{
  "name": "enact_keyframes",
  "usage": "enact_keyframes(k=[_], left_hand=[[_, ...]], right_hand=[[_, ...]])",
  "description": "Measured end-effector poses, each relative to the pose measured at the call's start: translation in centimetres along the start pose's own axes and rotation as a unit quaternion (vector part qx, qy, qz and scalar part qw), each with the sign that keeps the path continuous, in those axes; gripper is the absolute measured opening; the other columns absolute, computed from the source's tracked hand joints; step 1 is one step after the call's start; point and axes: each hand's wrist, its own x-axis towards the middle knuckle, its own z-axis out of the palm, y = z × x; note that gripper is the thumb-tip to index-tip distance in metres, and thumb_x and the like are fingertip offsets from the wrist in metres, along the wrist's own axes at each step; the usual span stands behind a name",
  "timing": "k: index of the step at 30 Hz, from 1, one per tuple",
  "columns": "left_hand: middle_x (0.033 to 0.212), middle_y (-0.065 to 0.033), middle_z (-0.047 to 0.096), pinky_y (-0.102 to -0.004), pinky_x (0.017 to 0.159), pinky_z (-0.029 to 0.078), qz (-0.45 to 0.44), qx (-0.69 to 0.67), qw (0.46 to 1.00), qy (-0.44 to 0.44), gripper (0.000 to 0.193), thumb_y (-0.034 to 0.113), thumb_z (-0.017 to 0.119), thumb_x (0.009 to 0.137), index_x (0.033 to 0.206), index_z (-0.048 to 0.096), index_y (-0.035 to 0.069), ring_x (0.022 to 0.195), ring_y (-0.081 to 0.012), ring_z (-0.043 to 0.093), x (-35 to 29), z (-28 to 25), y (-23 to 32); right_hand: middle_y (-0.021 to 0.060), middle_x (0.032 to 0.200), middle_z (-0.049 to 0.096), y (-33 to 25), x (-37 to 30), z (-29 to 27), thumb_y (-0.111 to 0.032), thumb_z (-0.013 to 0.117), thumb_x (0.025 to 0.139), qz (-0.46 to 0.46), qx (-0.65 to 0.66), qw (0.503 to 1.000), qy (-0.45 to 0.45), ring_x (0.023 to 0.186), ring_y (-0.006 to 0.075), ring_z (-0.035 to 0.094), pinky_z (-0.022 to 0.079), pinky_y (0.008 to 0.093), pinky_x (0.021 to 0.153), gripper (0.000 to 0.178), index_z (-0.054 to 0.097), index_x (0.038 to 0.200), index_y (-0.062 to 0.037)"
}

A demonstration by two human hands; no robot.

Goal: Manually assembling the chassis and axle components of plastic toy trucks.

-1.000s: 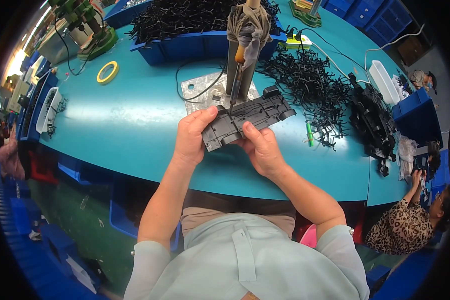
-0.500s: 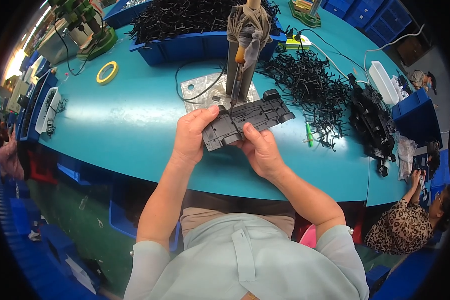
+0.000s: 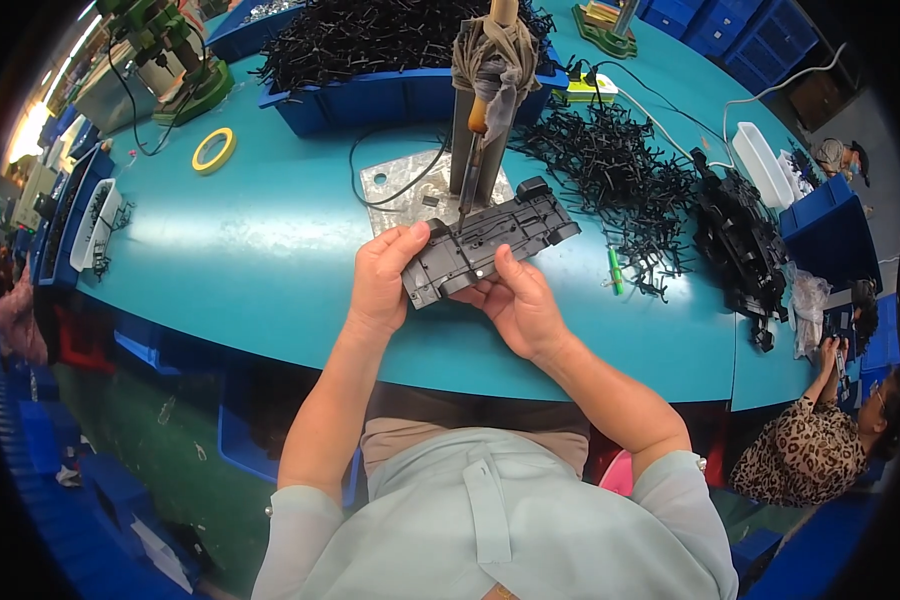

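I have a black plastic chassis (image 3: pixel 492 238) raised over the near part of the surface (image 3: pixel 250 270), both sets of fingers closed on it. My left hand (image 3: pixel 380 280) pinches its 8 o'clock end, thumb on top; my right hand (image 3: pixel 522 308) takes the near long edge toward 5 o'clock, thumb above and curled fingers below. I judge it light and stiff, a hard, smooth moulding that could slide a little, with thin arches and pegs that might snap if squeezed; the plain end and the outer edges look the best places to hold. Its long axis runs from 8 o'clock to 2 o'clock, with the ribbed, pegged face turned up toward me; which end is the front I can't tell. From 12 o'clock, a tool with an orange-brown handle (image 3: pixel 477 118) points its slim metal end down at the far edge; whether it touches isn't clear. Behind that stands a metal column (image 3: pixel 490 165), with a metal plate (image 3: pixel 410 178) toward 11. Further out at 11 sits a blue bin (image 3: pixel 400 106) heaped with small black parts, and a loose black pile (image 3: pixel 610 160) spreads at 2. A green pen-like stick (image 3: pixel 616 270) lies at 3, with bulky black mouldings (image 3: pixel 740 240) beyond it. A yellow tape roll (image 3: pixel 232 145) lies toward 10, and a co-worker (image 3: pixel 805 455) sits at 4.
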Motion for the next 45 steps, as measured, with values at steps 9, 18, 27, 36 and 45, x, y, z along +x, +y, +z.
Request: enact_keyframes(k=[9, 18, 27, 36, 45], left_hand=[[0.088, -0.0097, 0.066, -0.0265, 0.069, 0.053, -0.009, -0.006, 1.0, -0.005, 0.024, 0.018, 0.062, 0.09, 0.094, 0.063, -0.005, 0.077, -0.0141, 0.064, 0.3, 0.0, 0.7], [0.096, -0.013, 0.066, -0.0299, 0.074, 0.055, -0.027, 0.015, 0.999, -0.027, 0.031, 0.024, 0.059, 0.091, 0.102, 0.06, -0.004, 0.082, -0.0179, 0.066, 1.5, -1.0, 0.7], [0.092, -0.0112, 0.066, -0.0295, 0.07, 0.054, -0.041, 0.012, 0.999, -0.024, 0.028, 0.026, 0.059, 0.091, 0.099, 0.061, -0.001, 0.079, -0.017, 0.065, 1.8, -0.8, 1.0], [0.09, -0.0107, 0.066, -0.0292, 0.067, 0.054, -0.055, 0.019, 0.998, -0.01, 0.03, 0.029, 0.058, 0.091, 0.098, 0.061, 0.0, 0.075, -0.0171, 0.065, 2.2, -0.9, 1.1], [0.086, -0.0084, 0.066, -0.0267, 0.059, 0.051, -0.058, 0.014, 0.998, -0.01, 0.029, 0.031, 0.057, 0.091, 0.097, 0.061, 0.003, 0.069, -0.0151, 0.064, 1.9, -0.3, 1.4]], right_hand=[[0.0105, 0.105, 0.062, 0.0, 0.2, -0.1, -0.036, 0.052, 0.096, 0.006, -0.017, 0.999, 0.028, 0.098, 0.0209, 0.061, 0.052, 0.0395, 0.091, 0.038, 0.053, 0.111, -0.0006], [0.0135, 0.101, 0.063, -0.3, 0.3, 0.8, -0.036, 0.054, 0.096, -0.01, -0.044, 0.998, 0.046, 0.094, 0.0224, 0.063, 0.053, 0.0386, 0.088, 0.04, 0.054, 0.109, 0.0016], [0.0136, 0.103, 0.063, -0.1, 0.7, 0.7, -0.038, 0.054, 0.095, -0.017, -0.039, 0.998, 0.046, 0.096, 0.0233, 0.063, 0.053, 0.0392, 0.089, 0.042, 0.053, 0.11, 0.002], [0.0112, 0.1, 0.062, -0.3, 0.8, 1.2, -0.038, 0.055, 0.094, -0.019, -0.05, 0.997, 0.049, 0.095, 0.0229, 0.062, 0.054, 0.0398, 0.087, 0.04, 0.054, 0.109, -0.0003], [0.0103, 0.099, 0.061, -0.2, 0.8, 1.2, -0.039, 0.057, 0.093, -0.019, -0.054, 0.997, 0.049, 0.096, 0.0228, 0.062, 0.054, 0.0395, 0.087, 0.042, 0.054, 0.11, -0.0004]])
